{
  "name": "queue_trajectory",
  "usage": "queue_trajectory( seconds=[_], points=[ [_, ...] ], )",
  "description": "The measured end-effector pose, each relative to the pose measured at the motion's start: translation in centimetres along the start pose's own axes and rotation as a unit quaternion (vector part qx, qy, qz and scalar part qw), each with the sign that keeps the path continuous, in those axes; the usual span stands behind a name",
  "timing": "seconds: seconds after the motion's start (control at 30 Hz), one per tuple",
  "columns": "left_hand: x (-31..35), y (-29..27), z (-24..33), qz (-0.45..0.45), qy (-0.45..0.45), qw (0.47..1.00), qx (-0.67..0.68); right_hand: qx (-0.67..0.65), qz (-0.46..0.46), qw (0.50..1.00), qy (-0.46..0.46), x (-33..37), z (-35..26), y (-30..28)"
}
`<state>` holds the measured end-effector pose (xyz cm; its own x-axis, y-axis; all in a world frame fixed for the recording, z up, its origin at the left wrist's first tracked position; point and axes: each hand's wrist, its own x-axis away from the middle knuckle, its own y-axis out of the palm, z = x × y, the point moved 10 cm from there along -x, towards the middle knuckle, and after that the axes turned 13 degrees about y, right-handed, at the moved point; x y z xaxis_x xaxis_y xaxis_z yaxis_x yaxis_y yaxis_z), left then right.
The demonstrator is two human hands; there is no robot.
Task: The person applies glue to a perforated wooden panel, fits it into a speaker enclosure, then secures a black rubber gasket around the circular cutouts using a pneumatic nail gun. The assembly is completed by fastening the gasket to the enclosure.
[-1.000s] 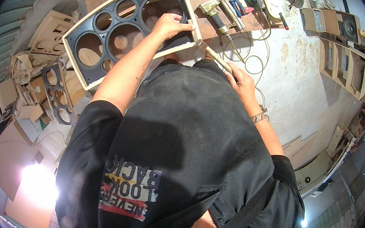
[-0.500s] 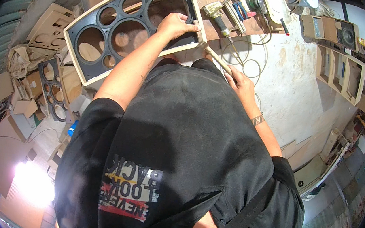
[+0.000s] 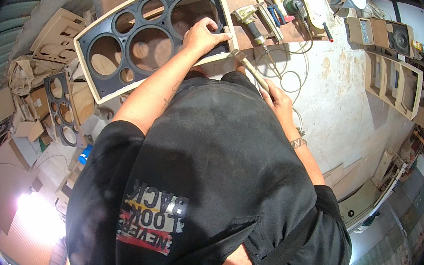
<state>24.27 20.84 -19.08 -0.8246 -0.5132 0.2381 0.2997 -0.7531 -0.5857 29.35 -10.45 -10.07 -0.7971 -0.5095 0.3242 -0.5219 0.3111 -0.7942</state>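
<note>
A speaker cabinet [image 3: 126, 44] with a black front, several round cut-outs and a pale wooden rim lies at the upper left. My left hand [image 3: 200, 38] is at its right end, fingers curled over the black face and thumb against the rim. The fingertips are partly hidden. In my right hand [image 3: 279, 102] is the pale wooden handle of what looks like a hammer [image 3: 252, 71]. Its head is at the cabinet's near right corner, touching or very close to it; I cannot tell which.
A nail gun [image 3: 250, 23] with a coiled hose, pliers [image 3: 277, 15] and a sander [image 3: 293, 5] lie right of the cabinet on a brown board. Another black panel [image 3: 61, 107] leans at the left. An unfinished wooden cabinet [image 3: 393, 82] stands far right.
The hammer's head end has dipped slightly toward me and away from the cabinet's corner. My left hand stays at the rim, almost unmoved.
</note>
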Motion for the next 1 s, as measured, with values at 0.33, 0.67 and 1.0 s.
queue_trajectory(
  seconds=[0.33, 0.67, 1.0],
  points=[
    [0.3, 1.6, 1.1, -0.045, -0.018, 0.998, -0.028, -0.057, -0.039, 0.995, 0.073, 0.5, 1.7, 0.2],
    [-3.9, 0.6, -2.0, 0.057, -0.057, 0.950, 0.303, -0.051, -0.036, 0.990, 0.126, 0.2, 1.7, -1.9],
    [-3.5, 0.4, -2.5, 0.177, -0.039, 0.960, 0.211, -0.043, -0.029, 0.991, 0.125, -0.8, 1.6, -2.1]
  ],
)
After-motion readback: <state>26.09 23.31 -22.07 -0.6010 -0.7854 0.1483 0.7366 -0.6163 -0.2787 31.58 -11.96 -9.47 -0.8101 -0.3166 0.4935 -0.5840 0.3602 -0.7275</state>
